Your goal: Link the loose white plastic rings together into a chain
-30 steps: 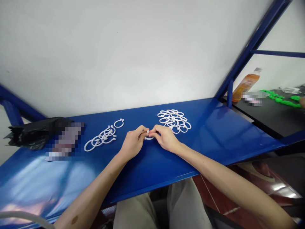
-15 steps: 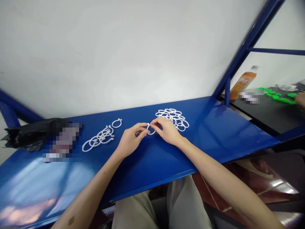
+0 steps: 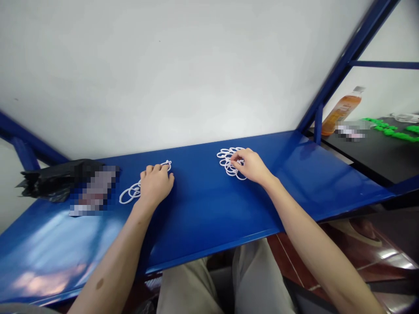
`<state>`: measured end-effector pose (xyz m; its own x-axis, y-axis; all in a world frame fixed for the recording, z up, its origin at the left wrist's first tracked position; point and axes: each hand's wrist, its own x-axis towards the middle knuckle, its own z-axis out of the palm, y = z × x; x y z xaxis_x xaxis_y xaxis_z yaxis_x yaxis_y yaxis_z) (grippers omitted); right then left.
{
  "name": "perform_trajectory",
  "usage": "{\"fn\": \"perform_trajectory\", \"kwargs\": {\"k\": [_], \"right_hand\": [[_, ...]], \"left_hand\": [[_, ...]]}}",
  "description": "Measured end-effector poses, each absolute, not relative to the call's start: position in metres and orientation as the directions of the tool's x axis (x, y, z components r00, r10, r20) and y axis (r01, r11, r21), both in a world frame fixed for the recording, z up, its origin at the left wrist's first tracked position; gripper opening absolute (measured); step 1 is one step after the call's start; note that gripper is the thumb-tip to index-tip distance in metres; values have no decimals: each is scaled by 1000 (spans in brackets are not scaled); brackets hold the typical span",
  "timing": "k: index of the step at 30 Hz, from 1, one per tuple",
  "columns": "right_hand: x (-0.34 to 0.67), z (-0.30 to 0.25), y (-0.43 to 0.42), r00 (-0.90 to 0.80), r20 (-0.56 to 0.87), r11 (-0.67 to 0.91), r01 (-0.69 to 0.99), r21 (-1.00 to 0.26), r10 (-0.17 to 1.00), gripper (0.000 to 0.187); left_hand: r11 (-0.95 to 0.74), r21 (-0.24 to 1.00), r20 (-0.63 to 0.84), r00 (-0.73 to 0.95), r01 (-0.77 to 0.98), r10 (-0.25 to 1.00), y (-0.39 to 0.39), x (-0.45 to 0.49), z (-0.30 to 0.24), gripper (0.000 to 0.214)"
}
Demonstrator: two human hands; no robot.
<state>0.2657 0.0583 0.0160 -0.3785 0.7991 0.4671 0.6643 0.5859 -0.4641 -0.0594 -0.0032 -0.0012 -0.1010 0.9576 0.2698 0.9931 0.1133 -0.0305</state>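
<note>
My left hand (image 3: 155, 183) lies palm down over the left group of white plastic rings (image 3: 126, 197), its fingers spread and hiding several of them. A ring with a small knob (image 3: 168, 163) shows just past its fingertips. At the right group of white plastic rings (image 3: 225, 153), my right hand (image 3: 250, 165) has its thumb and index finger pinched together on the edge of a white plastic ring. Part of that group is behind the hand.
Both groups lie on a blue table (image 3: 196, 218) against a white wall. A black plastic bag (image 3: 55, 181) and a blurred-out packet (image 3: 98, 189) are at the left. A bottle of orange drink (image 3: 342, 113) and green pieces (image 3: 389, 130) stand on a black table at the right.
My hands have parted from the ring they held together in the middle. The left moved left onto its group; the right moved right to the other group. The view shifted slightly.
</note>
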Motion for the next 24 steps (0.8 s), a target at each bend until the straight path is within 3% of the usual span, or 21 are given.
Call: {"fn": "perform_trajectory", "kwargs": {"k": [5, 13, 20, 24], "right_hand": [[263, 11, 57, -481, 431, 637, 672, -378, 764, 7], [261, 10, 54, -468, 392, 593, 742, -312, 792, 8], [261, 9, 54, -426, 443, 585, 742, -328, 789, 7], [257, 13, 51, -356, 537, 582, 740, -338, 765, 12]], "left_hand": [[107, -31, 302, -92, 994, 949, -3, -54, 1, 44], [86, -65, 311, -62, 994, 948, -2, -56, 0, 37], [134, -63, 362, -102, 989, 926, -2, -56, -4, 34], [54, -30, 410, -37, 998, 911, -4, -51, -1, 25]]}}
